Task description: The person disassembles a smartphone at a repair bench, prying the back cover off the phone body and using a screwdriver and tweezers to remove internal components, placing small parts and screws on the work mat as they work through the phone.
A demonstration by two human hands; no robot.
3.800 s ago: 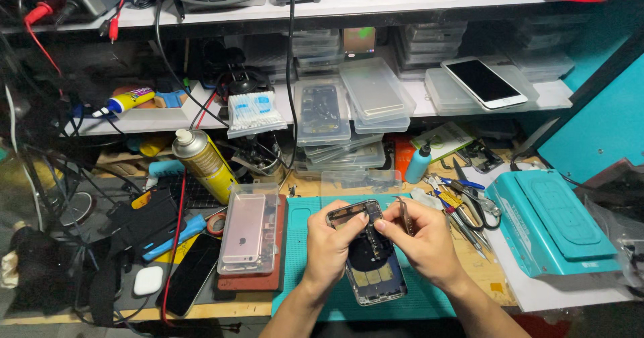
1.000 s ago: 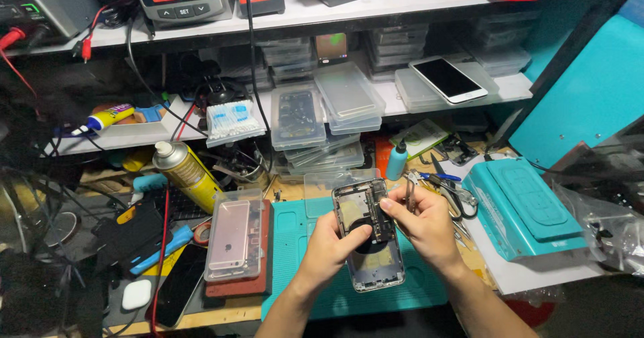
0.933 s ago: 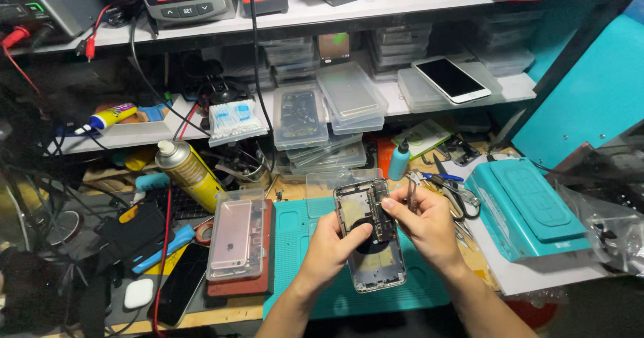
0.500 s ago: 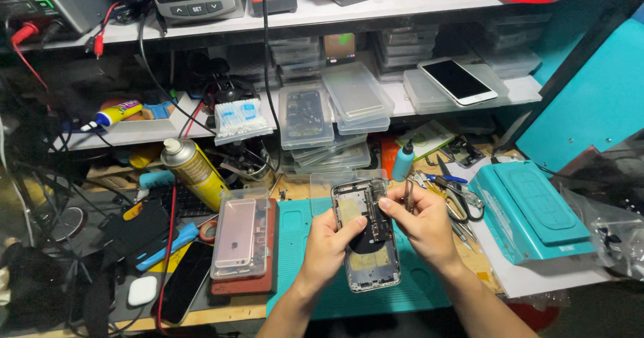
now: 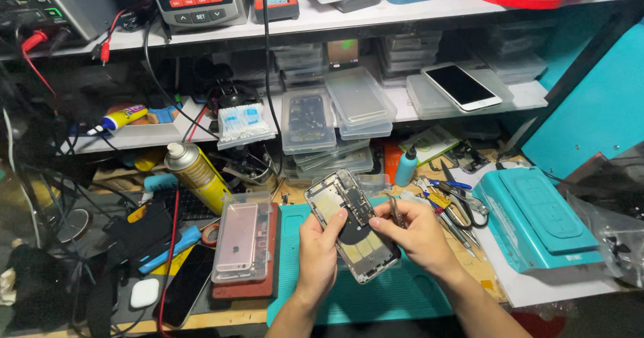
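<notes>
since the frame half a second back, your hands have kept their hold on the opened phone chassis with exposed silver and black internals (image 5: 353, 234), which sits a little higher and more tilted in the middle of the frame, top end leaning toward the upper left. your left hand (image 5: 317, 252) is closed on its left edge, thumb pressed across the face. your right hand (image 5: 419, 234) grips the right edge, thumb on the dark round part at centre, with thin metal tweezers (image 5: 396, 208) tucked between its fingers. the two hands sit close together, joined only through the phone, above the teal rubber work mat (image 5: 376, 298) at lower centre. left of the mat lies a clear plastic case holding a pink phone back (image 5: 240, 244). above that, a yellow spray can with a white cap (image 5: 196, 174) leans. at the right stands a teal rectangular heating plate machine (image 5: 537, 214). a white smartphone with a dark screen (image 5: 461, 87) rests on the shelf in the upper right.
</notes>
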